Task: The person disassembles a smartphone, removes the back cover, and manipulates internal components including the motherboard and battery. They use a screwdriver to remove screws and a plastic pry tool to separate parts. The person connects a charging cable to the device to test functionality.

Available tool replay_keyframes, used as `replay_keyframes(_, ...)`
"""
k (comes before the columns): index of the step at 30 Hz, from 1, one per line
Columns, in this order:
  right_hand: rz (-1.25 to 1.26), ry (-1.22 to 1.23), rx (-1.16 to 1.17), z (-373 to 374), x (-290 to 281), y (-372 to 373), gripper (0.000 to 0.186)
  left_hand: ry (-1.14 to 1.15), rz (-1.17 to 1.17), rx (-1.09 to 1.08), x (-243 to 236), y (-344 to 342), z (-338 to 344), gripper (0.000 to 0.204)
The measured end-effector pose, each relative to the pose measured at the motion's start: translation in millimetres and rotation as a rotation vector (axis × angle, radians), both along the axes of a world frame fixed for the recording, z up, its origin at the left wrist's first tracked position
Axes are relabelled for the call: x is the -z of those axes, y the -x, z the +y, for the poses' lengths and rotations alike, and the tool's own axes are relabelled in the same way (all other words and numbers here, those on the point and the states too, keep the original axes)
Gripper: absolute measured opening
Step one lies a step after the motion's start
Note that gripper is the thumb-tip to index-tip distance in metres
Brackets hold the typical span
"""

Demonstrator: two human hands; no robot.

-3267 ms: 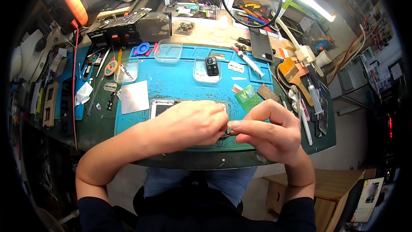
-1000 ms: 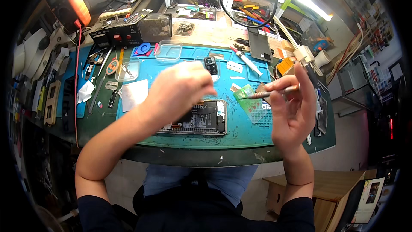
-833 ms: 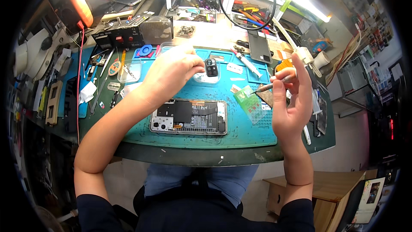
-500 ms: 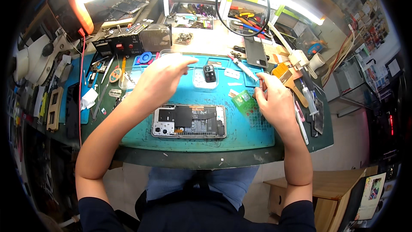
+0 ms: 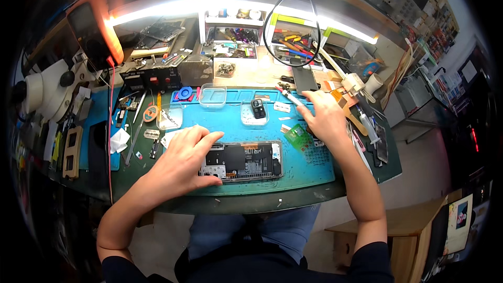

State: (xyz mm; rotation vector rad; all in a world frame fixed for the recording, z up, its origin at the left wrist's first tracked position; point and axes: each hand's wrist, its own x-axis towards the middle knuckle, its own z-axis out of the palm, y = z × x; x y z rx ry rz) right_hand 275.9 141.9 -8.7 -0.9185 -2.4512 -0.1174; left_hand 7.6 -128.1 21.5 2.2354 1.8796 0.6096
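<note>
An opened smartphone (image 5: 251, 161) lies across the blue mat (image 5: 246, 131), its battery and inner parts bared. My left hand (image 5: 181, 158) is at its left end, thumb by the near edge and fingers by the far edge, covering that corner; thumb and fingers stand apart. My right hand (image 5: 326, 120) hovers at the mat's right side with fingers stretched out, thumb apart, beside the end of a white pen-like syringe (image 5: 291, 97). No grip on the syringe shows. Below that hand lies a green sheet (image 5: 298, 139). A black camera cover (image 5: 258, 108) sits in a clear box (image 5: 254, 121).
Another clear box (image 5: 212, 97) stands at the mat's back. A dark phone panel (image 5: 304, 79) lies behind my right hand. Tweezers and blades lie left, near a black power unit (image 5: 149, 79). A black cable loop (image 5: 293, 64) hangs above. A clear syringe (image 5: 370, 128) lies right.
My left hand has come down from over the back of the mat to the smartphone's left end. My right hand's curled fingers have straightened. The view has tilted upward.
</note>
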Motion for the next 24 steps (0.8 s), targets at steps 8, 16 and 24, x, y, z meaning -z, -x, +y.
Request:
replay_keyframes(8, 0.342, 0.254, -0.039, 9, -47, 5, 0.021, 0.421, -0.914, -0.006, 5, 10, 2, 0.071)
replay_keyframes(16, 0.021, 0.347, 0.109, 27, -15, 13, 0.026, 0.361, -1.260, -0.178, 3, 15, 34, 0.064)
replay_keyframes(24, -0.245, 0.269, 0.115, 59, -8, 38, 0.020, 0.229, -1.296, -0.142, 14, 25, 48, 0.053)
